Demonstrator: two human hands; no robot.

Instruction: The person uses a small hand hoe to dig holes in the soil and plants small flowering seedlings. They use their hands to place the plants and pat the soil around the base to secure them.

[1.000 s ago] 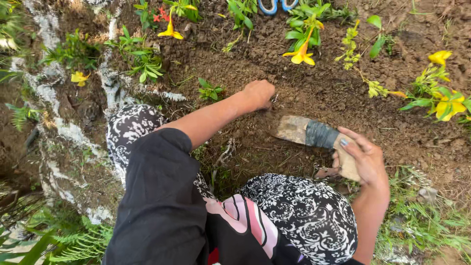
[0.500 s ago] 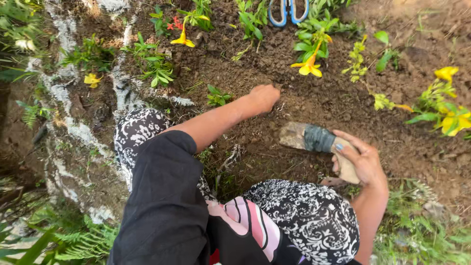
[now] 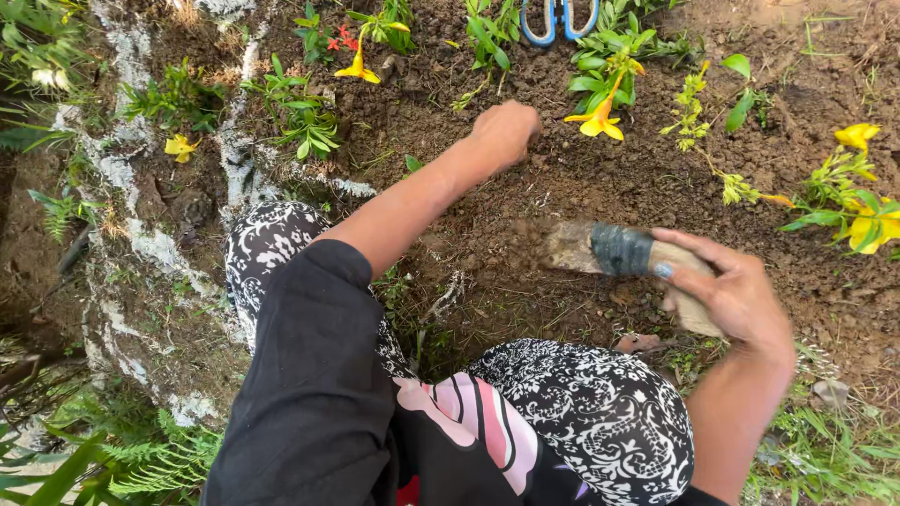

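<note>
Left of centre: your left hand (image 3: 506, 131) is fisted, knuckles down in the soil (image 3: 562, 197) | Upper centre: yellow flower (image 3: 598, 122) just beside it | Centre right: your right hand (image 3: 736, 300) grips the trowel (image 3: 619, 251), blade on the soil

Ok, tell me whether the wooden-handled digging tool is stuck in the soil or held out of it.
Out: right hand holds the wooden-handled digging tool level above the soil.

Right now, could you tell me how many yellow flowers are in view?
5: one flower at far left, one top centre-left, one beyond the left hand, two at the right edge. Foliage may hide more.
</note>
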